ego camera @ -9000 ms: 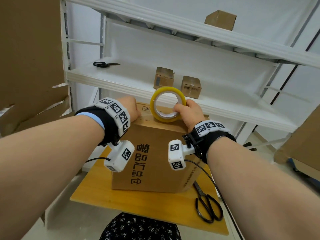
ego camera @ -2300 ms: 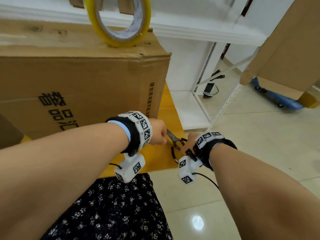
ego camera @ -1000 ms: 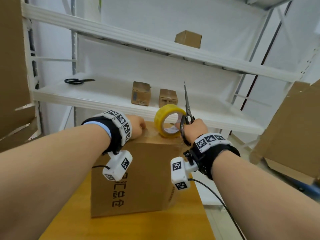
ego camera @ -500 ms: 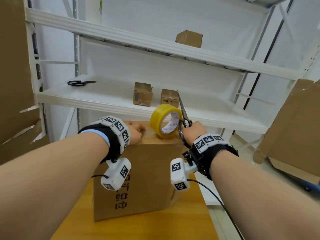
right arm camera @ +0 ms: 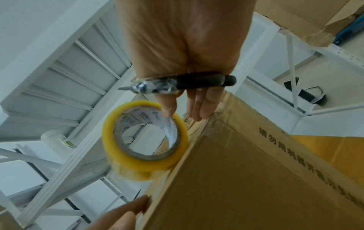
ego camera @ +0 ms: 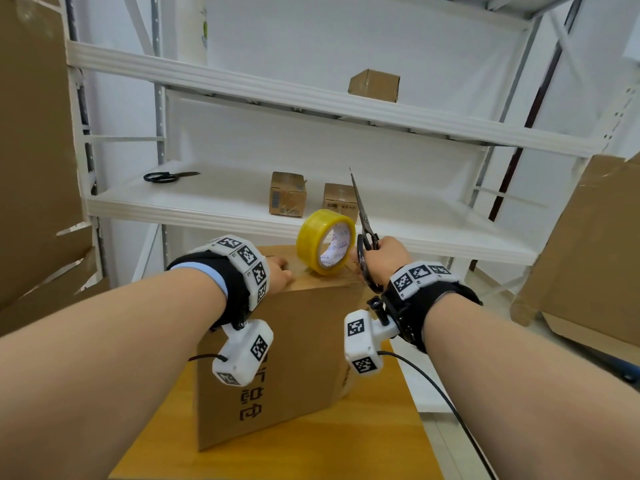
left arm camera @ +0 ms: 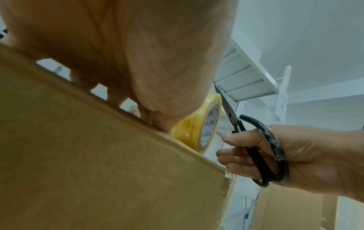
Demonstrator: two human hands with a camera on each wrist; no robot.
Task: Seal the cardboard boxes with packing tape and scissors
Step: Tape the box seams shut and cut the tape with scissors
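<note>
Now: right grip (ego camera: 382, 259) curled round black scissors (ego camera: 363, 220), blades up, beside yellow tape roll (ego camera: 325, 242) standing atop cardboard box (ego camera: 277, 358) on counter (ego camera: 381, 441); left grip (ego camera: 278, 275) pressing box top, fingers flat.

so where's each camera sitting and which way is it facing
Head: worn on the head, facing forward and down at the cardboard box and shelves; both forearms show.
Left wrist: beneath the left hand, facing along it; the right hand grips the scissors.
Right wrist: beneath the right hand, facing along it; left fingertips show.
All three share the tape roll.
</note>
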